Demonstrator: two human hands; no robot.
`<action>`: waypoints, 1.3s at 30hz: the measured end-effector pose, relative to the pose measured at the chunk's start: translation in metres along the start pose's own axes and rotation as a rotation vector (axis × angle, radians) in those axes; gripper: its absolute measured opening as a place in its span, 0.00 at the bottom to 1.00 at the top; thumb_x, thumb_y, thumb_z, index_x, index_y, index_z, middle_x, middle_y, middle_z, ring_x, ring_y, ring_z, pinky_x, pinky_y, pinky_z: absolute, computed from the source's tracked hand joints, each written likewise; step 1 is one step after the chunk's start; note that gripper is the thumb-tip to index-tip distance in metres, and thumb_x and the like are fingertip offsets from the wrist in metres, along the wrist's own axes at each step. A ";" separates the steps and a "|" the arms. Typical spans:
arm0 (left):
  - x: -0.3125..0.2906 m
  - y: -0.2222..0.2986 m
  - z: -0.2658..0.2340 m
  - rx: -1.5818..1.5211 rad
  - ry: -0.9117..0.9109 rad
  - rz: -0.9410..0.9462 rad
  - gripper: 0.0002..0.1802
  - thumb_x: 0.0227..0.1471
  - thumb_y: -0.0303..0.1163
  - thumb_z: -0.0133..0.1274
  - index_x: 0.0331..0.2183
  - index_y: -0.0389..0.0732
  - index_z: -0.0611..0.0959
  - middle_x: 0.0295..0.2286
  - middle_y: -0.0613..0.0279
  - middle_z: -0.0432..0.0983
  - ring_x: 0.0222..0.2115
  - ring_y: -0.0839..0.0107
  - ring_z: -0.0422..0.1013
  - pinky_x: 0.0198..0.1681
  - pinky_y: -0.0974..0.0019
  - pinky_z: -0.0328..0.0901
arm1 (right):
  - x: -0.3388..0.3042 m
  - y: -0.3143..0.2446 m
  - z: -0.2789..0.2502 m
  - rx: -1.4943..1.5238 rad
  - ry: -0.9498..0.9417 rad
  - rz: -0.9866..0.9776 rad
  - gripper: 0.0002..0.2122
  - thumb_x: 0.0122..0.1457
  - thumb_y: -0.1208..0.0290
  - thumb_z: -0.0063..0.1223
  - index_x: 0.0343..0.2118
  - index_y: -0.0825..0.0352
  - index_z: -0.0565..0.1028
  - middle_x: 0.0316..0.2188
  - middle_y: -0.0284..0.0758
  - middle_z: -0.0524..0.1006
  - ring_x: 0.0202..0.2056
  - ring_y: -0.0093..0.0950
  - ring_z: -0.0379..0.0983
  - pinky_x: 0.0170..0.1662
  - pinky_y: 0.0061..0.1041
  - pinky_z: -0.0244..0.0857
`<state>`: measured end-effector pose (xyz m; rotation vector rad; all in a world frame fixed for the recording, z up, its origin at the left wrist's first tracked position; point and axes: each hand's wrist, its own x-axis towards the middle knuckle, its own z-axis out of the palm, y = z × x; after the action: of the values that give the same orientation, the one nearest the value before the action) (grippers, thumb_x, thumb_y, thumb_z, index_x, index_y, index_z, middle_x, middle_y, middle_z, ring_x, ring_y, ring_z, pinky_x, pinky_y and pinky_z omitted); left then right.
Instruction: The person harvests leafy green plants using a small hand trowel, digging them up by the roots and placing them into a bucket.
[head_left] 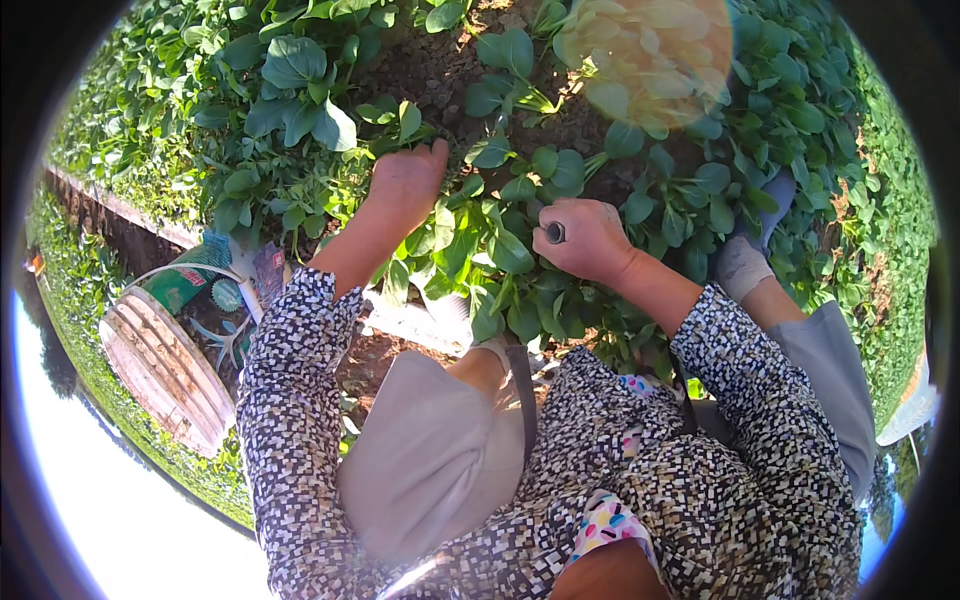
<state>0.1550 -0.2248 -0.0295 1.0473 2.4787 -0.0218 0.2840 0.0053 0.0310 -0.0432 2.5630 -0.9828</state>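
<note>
Leafy green plants with broad rounded leaves (pixel 465 245) grow thickly around both of my hands. My left hand (pixel 408 188) reaches in among the stems, its fingers curled and pressed together at the foot of a plant (pixel 385 125). What they pinch is hidden by the hand and leaves. My right hand (pixel 588 240) makes a fist round a tool handle (pixel 555 232); only its round, dark, hollow-looking end shows. The rest of that tool is out of sight. The two hands are apart, with leaves between them.
Bare brown soil (pixel 425 75) shows between the plants ahead. At the left stands a container (pixel 165 365) with a pale ribbed side, holding a green package (pixel 185 280) and other items. My knees and feet are among the plants.
</note>
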 end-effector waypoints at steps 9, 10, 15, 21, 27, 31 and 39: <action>-0.002 -0.012 0.002 0.073 0.147 0.069 0.12 0.42 0.24 0.52 0.33 0.38 0.73 0.26 0.54 0.77 0.26 0.57 0.77 0.29 0.57 0.70 | 0.023 0.006 -0.001 -0.057 -0.051 -0.106 0.09 0.45 0.64 0.52 0.15 0.62 0.72 0.19 0.36 0.74 0.25 0.40 0.73 0.29 0.38 0.66; -0.005 -0.009 0.004 0.079 0.126 0.035 0.11 0.42 0.24 0.52 0.33 0.38 0.74 0.27 0.54 0.77 0.26 0.57 0.77 0.29 0.58 0.70 | 0.024 0.007 0.001 -0.057 -0.060 -0.105 0.09 0.46 0.64 0.52 0.15 0.62 0.72 0.19 0.36 0.74 0.26 0.40 0.73 0.28 0.38 0.66; 0.009 -0.014 -0.008 0.095 -0.049 -0.062 0.12 0.43 0.25 0.50 0.35 0.39 0.75 0.28 0.53 0.77 0.29 0.56 0.76 0.31 0.55 0.70 | 0.046 -0.011 0.013 -0.104 -0.017 -0.142 0.10 0.47 0.64 0.53 0.16 0.63 0.72 0.21 0.36 0.75 0.27 0.39 0.73 0.29 0.37 0.66; -0.009 -0.059 0.006 -0.376 0.008 -0.315 0.15 0.47 0.34 0.57 0.38 0.40 0.78 0.29 0.57 0.78 0.29 0.62 0.76 0.32 0.58 0.69 | 0.035 -0.010 -0.004 0.061 -0.071 -0.006 0.12 0.48 0.64 0.54 0.16 0.66 0.69 0.14 0.34 0.71 0.18 0.33 0.70 0.24 0.32 0.62; -0.067 -0.149 -0.077 -1.988 0.433 -0.552 0.12 0.58 0.35 0.49 0.39 0.38 0.80 0.33 0.62 0.78 0.31 0.70 0.74 0.32 0.67 0.70 | 0.020 -0.005 -0.012 0.852 -0.281 0.447 0.12 0.48 0.67 0.56 0.17 0.69 0.70 0.14 0.29 0.67 0.18 0.18 0.64 0.24 0.23 0.59; -0.075 -0.136 -0.120 -2.062 0.488 -0.385 0.13 0.61 0.34 0.44 0.42 0.38 0.78 0.33 0.59 0.78 0.30 0.69 0.74 0.31 0.67 0.71 | 0.034 -0.026 -0.004 0.422 -0.173 0.221 0.12 0.45 0.63 0.54 0.22 0.68 0.76 0.17 0.39 0.73 0.24 0.32 0.73 0.32 0.30 0.66; -0.023 -0.021 -0.089 -0.249 -0.172 -0.299 0.22 0.46 0.27 0.55 0.47 0.45 0.76 0.39 0.49 0.77 0.39 0.61 0.75 0.40 0.61 0.69 | 0.049 -0.039 0.005 0.102 -0.156 0.210 0.10 0.47 0.61 0.51 0.22 0.64 0.76 0.21 0.39 0.77 0.30 0.40 0.75 0.36 0.36 0.68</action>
<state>0.1194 -0.2390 0.0562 0.5446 2.3830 0.0983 0.2361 -0.0359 0.0360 0.1676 2.3178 -0.9860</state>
